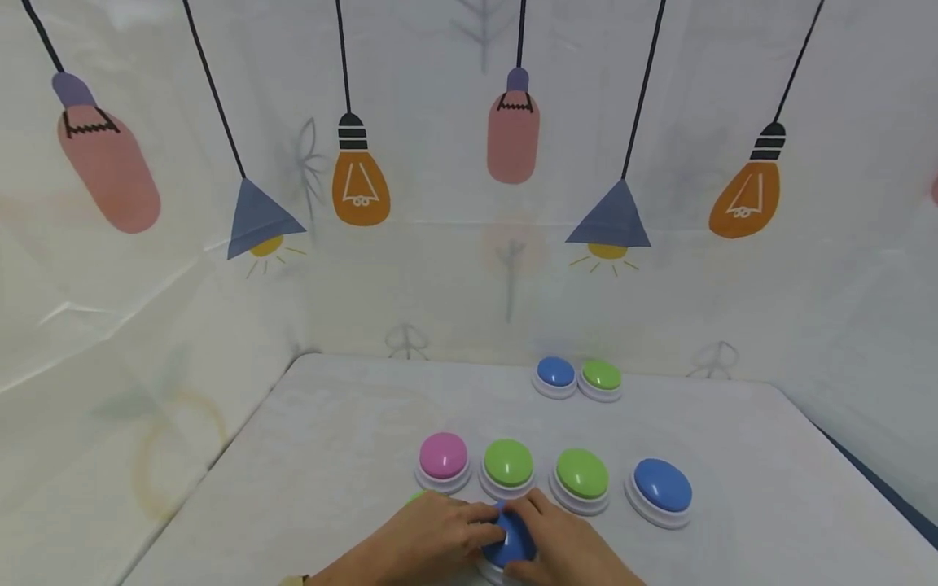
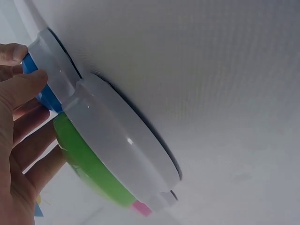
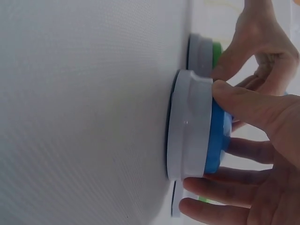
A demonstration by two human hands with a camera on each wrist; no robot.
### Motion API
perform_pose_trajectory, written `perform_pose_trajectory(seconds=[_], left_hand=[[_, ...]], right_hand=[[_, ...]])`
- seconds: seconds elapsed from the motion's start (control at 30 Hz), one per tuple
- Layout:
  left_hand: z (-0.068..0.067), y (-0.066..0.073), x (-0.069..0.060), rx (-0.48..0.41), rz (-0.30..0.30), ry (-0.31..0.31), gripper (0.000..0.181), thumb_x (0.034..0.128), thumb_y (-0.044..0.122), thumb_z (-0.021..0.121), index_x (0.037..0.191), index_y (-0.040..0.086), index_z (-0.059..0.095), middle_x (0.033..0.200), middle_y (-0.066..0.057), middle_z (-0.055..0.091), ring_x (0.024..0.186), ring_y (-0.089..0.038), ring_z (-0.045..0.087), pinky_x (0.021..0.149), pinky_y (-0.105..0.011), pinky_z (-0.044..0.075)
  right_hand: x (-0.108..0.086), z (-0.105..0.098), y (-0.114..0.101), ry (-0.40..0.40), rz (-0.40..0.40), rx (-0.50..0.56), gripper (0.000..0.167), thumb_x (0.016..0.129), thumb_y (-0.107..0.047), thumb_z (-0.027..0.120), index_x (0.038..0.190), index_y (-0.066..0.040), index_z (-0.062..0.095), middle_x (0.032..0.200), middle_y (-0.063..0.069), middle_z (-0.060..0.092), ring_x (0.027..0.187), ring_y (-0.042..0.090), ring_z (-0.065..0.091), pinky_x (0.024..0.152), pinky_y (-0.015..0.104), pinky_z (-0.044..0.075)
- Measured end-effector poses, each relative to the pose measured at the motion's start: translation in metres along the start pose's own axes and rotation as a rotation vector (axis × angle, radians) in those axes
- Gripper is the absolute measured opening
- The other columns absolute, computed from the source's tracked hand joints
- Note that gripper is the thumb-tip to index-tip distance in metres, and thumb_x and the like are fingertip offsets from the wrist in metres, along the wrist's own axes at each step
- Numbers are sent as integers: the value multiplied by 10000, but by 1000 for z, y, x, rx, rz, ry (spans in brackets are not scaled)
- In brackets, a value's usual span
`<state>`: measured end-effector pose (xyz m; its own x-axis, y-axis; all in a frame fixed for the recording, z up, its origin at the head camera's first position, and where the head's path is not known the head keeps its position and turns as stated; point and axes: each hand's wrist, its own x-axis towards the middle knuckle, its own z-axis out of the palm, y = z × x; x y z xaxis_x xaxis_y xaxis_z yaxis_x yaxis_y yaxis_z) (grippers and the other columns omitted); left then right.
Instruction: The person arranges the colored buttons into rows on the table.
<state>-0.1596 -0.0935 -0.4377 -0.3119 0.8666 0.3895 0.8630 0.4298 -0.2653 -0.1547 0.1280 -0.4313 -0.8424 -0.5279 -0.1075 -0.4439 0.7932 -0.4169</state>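
A blue push button with a white round base stands on the table at the front, between both hands. My left hand holds it from the left, fingertips on the blue dome. From the right my right hand grips it; in the right wrist view the thumb lies on the upper rim of the blue button and the fingers spread along the far side. Its base sits flat on the table there. Beside it in the left wrist view is a green button, mostly covered by the left hand in the head view.
Behind the hands stand a pink button, two green buttons and another blue button in a row. A blue button and a green one stand near the back edge. A lamp-printed curtain encloses the white table.
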Motion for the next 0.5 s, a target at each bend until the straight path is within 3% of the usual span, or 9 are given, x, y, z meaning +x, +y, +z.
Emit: perform_pose_trajectory(seconds=[0.3, 0.5], left_hand=[[4, 1, -3, 15, 6, 23, 338, 785, 309, 818, 1095, 275, 689, 1082, 126, 687, 808, 24, 659, 603, -80, 474], [4, 3, -4, 21, -12, -5, 355, 807, 342, 804, 1136, 265, 697, 1130, 86, 700, 898, 5, 685, 720, -91, 516]], right_hand=[[-6, 0, 6, 46, -95, -16, 593, 787, -474, 793, 1278, -215, 584, 1148, -93, 565, 886, 6, 543, 849, 323, 570], [-7, -3, 4, 11, -47, 14, 628, 777, -492, 796, 1296, -215, 577, 1167, -79, 573, 917, 36, 564, 852, 332, 577]])
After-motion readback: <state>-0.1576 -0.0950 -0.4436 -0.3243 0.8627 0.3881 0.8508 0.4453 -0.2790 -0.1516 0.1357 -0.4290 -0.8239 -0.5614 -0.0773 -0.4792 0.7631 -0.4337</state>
